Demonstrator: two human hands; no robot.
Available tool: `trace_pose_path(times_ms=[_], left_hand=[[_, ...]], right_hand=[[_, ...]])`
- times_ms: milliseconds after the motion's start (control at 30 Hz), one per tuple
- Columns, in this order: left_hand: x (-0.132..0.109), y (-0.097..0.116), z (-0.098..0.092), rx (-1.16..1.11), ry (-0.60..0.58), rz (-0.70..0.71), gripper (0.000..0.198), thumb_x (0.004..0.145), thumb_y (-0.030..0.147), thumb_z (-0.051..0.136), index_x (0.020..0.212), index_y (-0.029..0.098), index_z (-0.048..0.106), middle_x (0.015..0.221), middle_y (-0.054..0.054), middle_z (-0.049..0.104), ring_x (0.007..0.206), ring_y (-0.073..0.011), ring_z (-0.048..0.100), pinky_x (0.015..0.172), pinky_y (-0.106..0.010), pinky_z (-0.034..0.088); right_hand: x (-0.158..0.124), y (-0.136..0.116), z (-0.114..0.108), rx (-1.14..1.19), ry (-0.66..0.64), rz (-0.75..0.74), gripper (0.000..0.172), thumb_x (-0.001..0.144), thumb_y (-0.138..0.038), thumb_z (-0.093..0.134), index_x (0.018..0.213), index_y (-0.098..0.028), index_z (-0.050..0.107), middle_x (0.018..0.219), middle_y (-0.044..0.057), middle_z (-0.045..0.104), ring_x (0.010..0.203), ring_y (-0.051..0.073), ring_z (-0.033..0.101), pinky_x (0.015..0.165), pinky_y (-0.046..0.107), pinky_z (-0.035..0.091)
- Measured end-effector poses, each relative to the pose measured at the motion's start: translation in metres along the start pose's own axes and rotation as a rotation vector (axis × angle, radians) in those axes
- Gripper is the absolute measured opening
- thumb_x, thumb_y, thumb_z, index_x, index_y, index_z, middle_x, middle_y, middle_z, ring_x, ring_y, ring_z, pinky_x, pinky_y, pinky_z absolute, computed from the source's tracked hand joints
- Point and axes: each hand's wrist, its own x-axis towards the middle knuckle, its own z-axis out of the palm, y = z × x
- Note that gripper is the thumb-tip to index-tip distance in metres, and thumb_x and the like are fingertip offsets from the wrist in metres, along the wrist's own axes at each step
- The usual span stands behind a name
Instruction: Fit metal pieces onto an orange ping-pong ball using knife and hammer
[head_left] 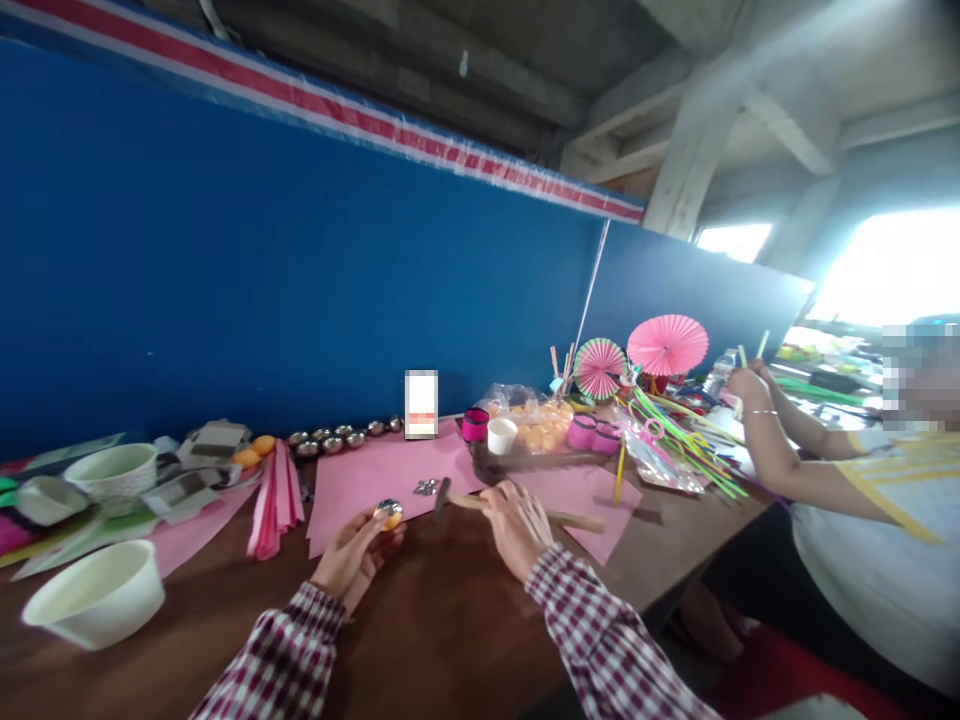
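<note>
The left hand [352, 558], in a checked maroon sleeve, pinches a small round orange ball [388, 514] with a shiny metal cap between fingertips and thumb, raised just above the dark wooden counter [450, 620]. The right hand [517, 525] lies closed over the pale wooden handle of a hammer [525, 512], whose dark metal head rests just right of the ball, beside a small heap of silvery bits [426, 487]. Both sit at the edge of a flat pink paper sheet [360, 480]. Farther out stand a row of metal cups [337, 438], a smooth white bowl [97, 595], pleated pink paper fans [666, 343] and a bundle of green straws [686, 440]. At far right, another person's hand [746, 385] holds straws.
</note>
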Motion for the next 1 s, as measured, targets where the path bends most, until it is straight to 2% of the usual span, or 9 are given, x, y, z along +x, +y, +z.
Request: trace_pose_path(times_ms=[133,200,300,400,500,600,767,900,1000], left_hand=[[0.000,0.005,0.000,-0.052,0.029,0.080,0.015,0.066,0.012,0.062,0.080,0.013,0.058,0.070,-0.005,0.065,0.065,-0.0137,0.063,0.062,-0.024,0.053],[0.000,0.007,-0.001,-0.062,0.071,0.110,0.014,0.066,0.012,0.062,0.079,0.013,0.058,0.069,-0.004,0.065,0.063,-0.0131,0.063,0.061,-0.023,0.053],[0.003,0.009,-0.003,-0.058,0.117,0.119,0.017,0.067,0.012,0.061,0.083,0.014,0.058,0.068,-0.004,0.066,0.064,-0.0153,0.063,0.059,-0.025,0.054],[0.007,0.011,-0.008,-0.078,0.130,0.164,0.024,0.065,0.012,0.061,0.089,0.016,0.058,0.072,-0.004,0.067,0.067,-0.0171,0.064,0.061,-0.028,0.054],[0.010,0.013,-0.012,-0.121,0.146,0.202,0.025,0.061,0.011,0.065,0.085,0.015,0.059,0.074,-0.004,0.067,0.068,-0.0184,0.064,0.064,-0.030,0.055],[0.011,0.013,-0.015,-0.103,0.164,0.227,0.032,0.055,0.010,0.070,0.085,0.015,0.060,0.074,-0.003,0.066,0.069,-0.0180,0.064,0.065,-0.029,0.054],[0.013,0.008,-0.016,0.074,0.228,0.291,0.050,0.047,0.014,0.076,0.093,0.015,0.058,0.075,-0.002,0.065,0.066,-0.0131,0.063,0.061,-0.020,0.052],[0.014,0.006,-0.014,0.182,0.287,0.289,0.048,0.044,0.022,0.077,0.089,0.013,0.060,0.072,-0.002,0.065,0.057,-0.0123,0.061,0.051,-0.019,0.051],[0.012,0.008,-0.010,0.204,0.301,0.288,0.051,0.044,0.027,0.076,0.090,0.014,0.060,0.073,-0.002,0.064,0.055,-0.0129,0.061,0.049,-0.021,0.051]], right_hand=[[0.028,-0.040,-0.008,0.109,0.119,-0.084,0.016,0.087,-0.028,0.036,0.090,-0.023,0.050,0.087,0.003,0.055,0.081,0.016,0.048,0.070,0.027,0.035],[0.041,-0.057,-0.004,0.149,0.153,-0.115,0.017,0.087,-0.030,0.035,0.086,-0.022,0.050,0.082,0.002,0.055,0.077,0.015,0.048,0.068,0.026,0.035],[0.052,-0.070,0.010,0.197,0.186,-0.153,0.015,0.085,-0.032,0.039,0.087,-0.022,0.050,0.083,0.001,0.055,0.080,0.015,0.048,0.070,0.027,0.034],[0.051,-0.069,0.025,0.190,0.192,-0.142,0.014,0.084,-0.032,0.041,0.088,-0.023,0.051,0.083,0.002,0.055,0.080,0.015,0.047,0.071,0.027,0.033],[0.047,-0.062,0.033,0.181,0.183,-0.135,0.013,0.084,-0.030,0.041,0.087,-0.023,0.052,0.083,0.002,0.054,0.080,0.016,0.047,0.072,0.028,0.033],[0.045,-0.058,0.032,0.202,0.183,-0.105,0.014,0.085,-0.026,0.038,0.089,-0.022,0.051,0.085,0.002,0.053,0.081,0.016,0.046,0.074,0.029,0.033],[0.047,-0.055,0.025,0.214,0.160,-0.125,0.012,0.085,-0.024,0.040,0.089,-0.022,0.051,0.086,0.002,0.054,0.081,0.016,0.046,0.073,0.028,0.033],[0.050,-0.050,0.019,0.182,0.154,-0.165,0.014,0.085,-0.028,0.040,0.088,-0.023,0.052,0.078,0.002,0.057,0.077,0.015,0.049,0.073,0.029,0.032],[0.050,-0.048,0.020,0.169,0.126,-0.140,0.018,0.087,-0.031,0.036,0.087,-0.023,0.052,0.073,0.001,0.058,0.070,0.014,0.052,0.064,0.026,0.032]])
